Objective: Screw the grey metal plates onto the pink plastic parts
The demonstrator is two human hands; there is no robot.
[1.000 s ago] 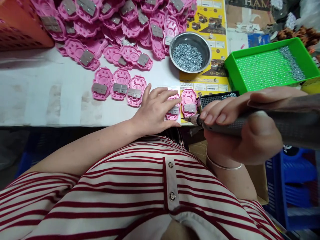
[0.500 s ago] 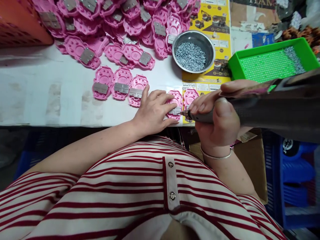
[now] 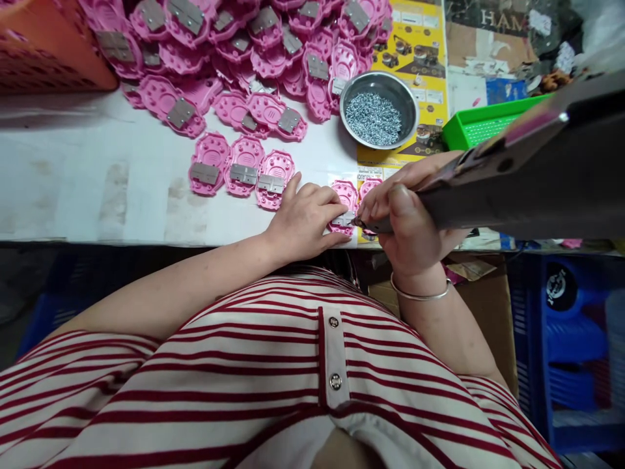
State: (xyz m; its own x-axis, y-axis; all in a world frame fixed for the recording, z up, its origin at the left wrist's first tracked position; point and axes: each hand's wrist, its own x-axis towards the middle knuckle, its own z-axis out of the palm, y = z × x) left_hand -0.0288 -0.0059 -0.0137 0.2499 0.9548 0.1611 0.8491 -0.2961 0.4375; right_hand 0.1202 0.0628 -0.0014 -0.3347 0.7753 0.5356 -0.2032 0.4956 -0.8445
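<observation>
My left hand (image 3: 303,218) grips the left side of a pink plastic part (image 3: 344,193) near the table's front edge, its thumb below and fingers above. That part carries a grey metal plate (image 3: 342,220). My right hand (image 3: 413,228) is wrapped round a dark electric screwdriver (image 3: 517,189), held slanting with its tip at the plate; whether a screw sits under the tip is hidden. Partly behind my right fingers lies another pink part (image 3: 370,187). Left of my left hand, three plated pink parts (image 3: 244,156) stand in a row.
A metal bowl (image 3: 414,111) of small screws stands beyond my hands. A large heap of pink parts (image 3: 273,55) covers the back, beside an orange basket (image 3: 53,49). The screwdriver partly hides a green tray (image 3: 461,130). Blue crates (image 3: 534,365) stand below right.
My right hand and the screwdriver have shifted slightly left, and the tool's body now covers more of the green tray. My left hand keeps its hold on the pink part.
</observation>
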